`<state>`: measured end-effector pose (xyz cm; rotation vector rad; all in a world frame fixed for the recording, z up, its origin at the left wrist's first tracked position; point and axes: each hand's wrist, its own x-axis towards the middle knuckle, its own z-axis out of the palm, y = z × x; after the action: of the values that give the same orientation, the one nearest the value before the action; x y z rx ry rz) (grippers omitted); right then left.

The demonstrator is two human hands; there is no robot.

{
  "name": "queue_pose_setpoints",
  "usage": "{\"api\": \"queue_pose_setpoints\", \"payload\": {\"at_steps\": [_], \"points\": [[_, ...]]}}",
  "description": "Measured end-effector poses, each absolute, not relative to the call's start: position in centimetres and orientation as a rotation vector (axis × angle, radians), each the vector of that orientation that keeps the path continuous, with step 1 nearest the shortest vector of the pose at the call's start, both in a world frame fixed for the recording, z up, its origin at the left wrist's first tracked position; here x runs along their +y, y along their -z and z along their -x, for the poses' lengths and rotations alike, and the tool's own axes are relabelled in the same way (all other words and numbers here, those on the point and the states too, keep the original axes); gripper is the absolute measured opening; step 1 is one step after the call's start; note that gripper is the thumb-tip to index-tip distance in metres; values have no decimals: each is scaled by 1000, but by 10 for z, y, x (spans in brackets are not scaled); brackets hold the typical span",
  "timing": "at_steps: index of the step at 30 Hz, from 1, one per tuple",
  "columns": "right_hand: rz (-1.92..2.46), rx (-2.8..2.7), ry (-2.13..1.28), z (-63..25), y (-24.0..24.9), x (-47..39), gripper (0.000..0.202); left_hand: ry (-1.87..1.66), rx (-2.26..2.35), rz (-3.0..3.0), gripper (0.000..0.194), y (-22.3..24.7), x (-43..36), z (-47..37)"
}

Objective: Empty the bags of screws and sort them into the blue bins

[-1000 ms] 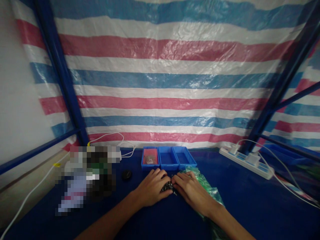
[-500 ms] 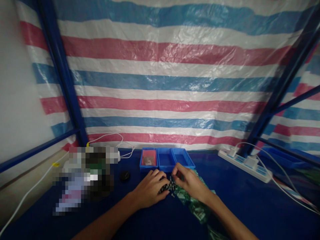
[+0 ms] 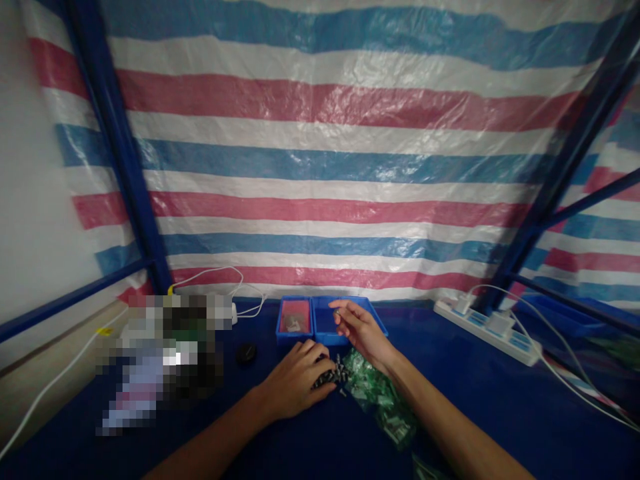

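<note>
While left fingers (image 3: 324, 367) cup hardware (image 3: 341, 365) by bags (image 3: 374, 390), right fingers (image 3: 350, 314) pinch part (image 3: 337, 311), screening tray (image 3: 323, 321).

Red, white and blue striped sheeting (image 3: 310, 153) hangs behind blue metal posts (image 3: 117, 147).

The striped sheet (image 3: 310, 153) is seen as woven-look plastic, glossy and creased, with light caught in its wrinkles. The posts (image 3: 120, 160) appear to be made of metal, coated in smooth blue paint. A smooth, low-sheen finish is shown by the blue surface (image 3: 285, 443). The bins (image 3: 295, 339) are moulded in smooth blue plastic; a clear plastic packet (image 3: 294, 323) is laid over pink lining whose material cannot be told. A metallic glint is given off by the small fasteners (image 3: 342, 369). The green bags (image 3: 383, 393) are formed of thin, shiny, crumpled plastic film. Smooth white plastic is shown by the power strip (image 3: 450, 310). The material of the small part (image 3: 337, 312) pinched in the right hand (image 3: 360, 328) cannot be told.
</note>
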<state>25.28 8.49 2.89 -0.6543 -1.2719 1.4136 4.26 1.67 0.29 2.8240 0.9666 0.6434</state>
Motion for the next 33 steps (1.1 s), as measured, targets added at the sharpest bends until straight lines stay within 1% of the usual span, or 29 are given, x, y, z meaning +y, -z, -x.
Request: {"api": "queue_pose_setpoints", "payload": {"at_steps": [4,8,11,14,17,21,23,25,28,30,33], "points": [[599,-1124,-1497,-252,-31,80,31,-639,967,-2811,20,-4,16,-43],[616,-1204,-1408,-254,-31,82,33,-644,958,-2817,18,-4,16,-43],[723,-1424,-1170,-257,-27,85,31,-657,945,-2829,18,-3,17,-43],[824,-1658,-802,-257,-25,85,22,-662,943,-2837,17,-1,17,-43],[826,-1837,-465,-254,-25,80,14,-656,948,-2844,17,0,17,-44],[793,-1964,-250,-252,-26,73,16,-659,945,-2847,17,1,17,-44],[798,-1977,-223,-253,-26,72,17,-662,943,-2847,17,1,18,-44],[814,-1957,-243,-254,-26,73,14,-669,943,-2848,18,2,18,-44],[850,-1865,-369,-257,-25,78,6,-687,944,-2845,18,3,17,-44],[876,-1789,-513,-259,-25,82,11,-697,947,-2842,19,3,17,-44],[886,-1694,-765,-264,-24,88,23,-690,950,-2829,20,2,17,-45]]}}
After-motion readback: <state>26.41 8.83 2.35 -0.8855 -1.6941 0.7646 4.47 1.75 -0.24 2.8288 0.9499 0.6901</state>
